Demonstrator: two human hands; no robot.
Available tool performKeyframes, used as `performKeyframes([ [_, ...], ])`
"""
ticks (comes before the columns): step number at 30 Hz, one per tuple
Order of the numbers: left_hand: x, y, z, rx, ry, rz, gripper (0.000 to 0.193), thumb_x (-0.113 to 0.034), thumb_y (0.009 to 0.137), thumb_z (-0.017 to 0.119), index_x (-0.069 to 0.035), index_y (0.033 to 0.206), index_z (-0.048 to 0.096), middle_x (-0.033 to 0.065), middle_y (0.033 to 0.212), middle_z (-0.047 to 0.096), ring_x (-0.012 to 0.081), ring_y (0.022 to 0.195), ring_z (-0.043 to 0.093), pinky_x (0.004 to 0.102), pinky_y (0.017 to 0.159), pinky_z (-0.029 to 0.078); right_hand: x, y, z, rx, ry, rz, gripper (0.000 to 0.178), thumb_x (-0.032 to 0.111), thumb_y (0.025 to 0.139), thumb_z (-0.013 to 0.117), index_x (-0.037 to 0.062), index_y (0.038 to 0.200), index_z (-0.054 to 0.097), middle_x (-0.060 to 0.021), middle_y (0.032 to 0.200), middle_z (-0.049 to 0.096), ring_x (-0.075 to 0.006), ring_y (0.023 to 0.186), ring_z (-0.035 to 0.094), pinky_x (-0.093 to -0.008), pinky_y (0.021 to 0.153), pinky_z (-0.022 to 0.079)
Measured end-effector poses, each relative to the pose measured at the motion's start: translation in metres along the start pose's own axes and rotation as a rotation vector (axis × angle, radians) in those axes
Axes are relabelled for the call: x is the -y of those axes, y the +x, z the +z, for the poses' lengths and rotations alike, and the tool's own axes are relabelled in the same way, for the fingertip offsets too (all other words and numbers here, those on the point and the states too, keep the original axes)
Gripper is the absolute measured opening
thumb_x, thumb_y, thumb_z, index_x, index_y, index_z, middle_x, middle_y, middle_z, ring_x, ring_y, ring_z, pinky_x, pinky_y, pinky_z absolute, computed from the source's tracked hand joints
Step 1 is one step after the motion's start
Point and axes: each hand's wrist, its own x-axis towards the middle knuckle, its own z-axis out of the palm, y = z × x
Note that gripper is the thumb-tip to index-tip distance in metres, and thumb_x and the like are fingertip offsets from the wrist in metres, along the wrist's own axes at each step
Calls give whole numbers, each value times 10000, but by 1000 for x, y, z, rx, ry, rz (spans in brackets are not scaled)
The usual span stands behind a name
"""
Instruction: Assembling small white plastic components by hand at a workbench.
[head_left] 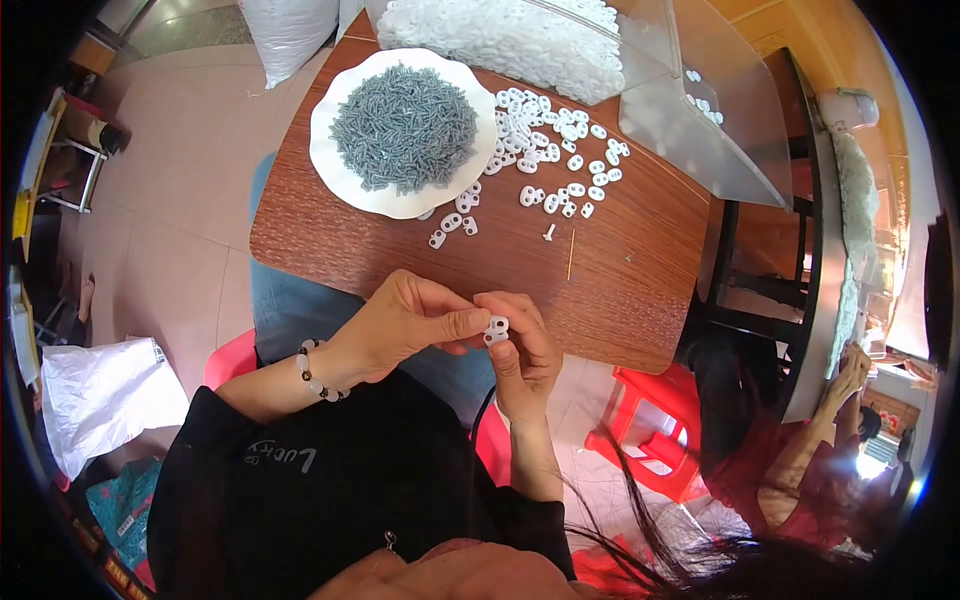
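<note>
Just in front of the table's near edge, both hands meet at a white two-hole cord lock (497, 325). The thumb and fingers of my left hand (415, 318) pinch it from the left. My right hand (527, 365) grips the same piece from the right, its thumb underneath. Whether a spring sits inside the piece cannot be made out. Beyond my hands, a scalloped white plate (333, 185) carries a heap of small grey springs (405, 125). Many similar white cord-lock pieces (530, 130) lie loose to the plate's right.
A small white plunger-shaped part (549, 233) and a thin yellowish stick (571, 255) lie on the wooden table (630, 290). Clear bins (700, 130) at the back hold more white parts. A red stool (655, 430) and another person's arm (815, 440) are at right.
</note>
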Motion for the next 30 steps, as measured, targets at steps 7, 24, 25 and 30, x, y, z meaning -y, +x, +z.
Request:
performKeyframes([
  [7,2,-6,7,-25,-35,9,199,-201,858,683,-19,932,713,72,830,692,111,728,641,241,671,530,2,0,2,-17,-98,-55,390,253,917,593,-29,1186,579,-149,1149,568,-213,1028,537,-302,880,428],
  [24,6,-8,4,-80,-125,-61,245,-232,916,603,-17,994,689,78,910,691,131,837,658,252,712,524,-2,-7,10,-208,134,87,184,54,893,611,-25,1049,554,-110,1082,570,-153,968,568,-268,874,450],
  [25,6,-7,3,-81,-125,-62,245,-232,916,603,-17,994,689,78,910,691,131,837,658,252,712,524,-3,-7,10,-209,96,93,139,30,889,608,-19,1008,555,-106,1071,571,-148,956,568,-263,861,454],
  [30,5,-5,4,-96,-140,-37,259,-288,890,645,-43,944,711,49,900,698,107,830,658,225,675,500,-3,-4,9,-218,110,131,113,15,885,606,-16,982,557,-96,1043,576,-133,917,573,-250,830,464],
])
